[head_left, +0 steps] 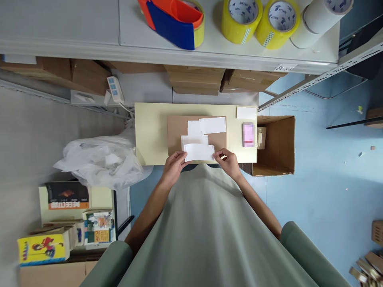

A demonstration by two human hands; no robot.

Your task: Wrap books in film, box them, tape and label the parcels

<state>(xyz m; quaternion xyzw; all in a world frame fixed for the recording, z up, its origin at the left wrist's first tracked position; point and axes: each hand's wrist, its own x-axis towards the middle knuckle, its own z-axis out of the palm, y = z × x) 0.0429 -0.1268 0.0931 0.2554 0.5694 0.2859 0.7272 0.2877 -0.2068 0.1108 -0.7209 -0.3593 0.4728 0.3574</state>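
A white paper slip (199, 152) is stretched between my two hands at the near edge of a pale yellow table (151, 133). My left hand (174, 165) pinches its left end, and my right hand (229, 162) pinches the right end. Behind the slip lies a flat brown cardboard piece (176, 129), with several more white slips (212, 124) resting on it and overlapping one another. Any print on the slips is too faint to read.
Right on the table are a pink box (248, 134) and a white label stack (246, 113). An open cardboard box (278, 145) stands beyond that edge. Left hangs a white plastic bag (101, 159). Overhead, a shelf (74, 28) bears tape rolls (239, 32) and a tape dispenser (173, 26).
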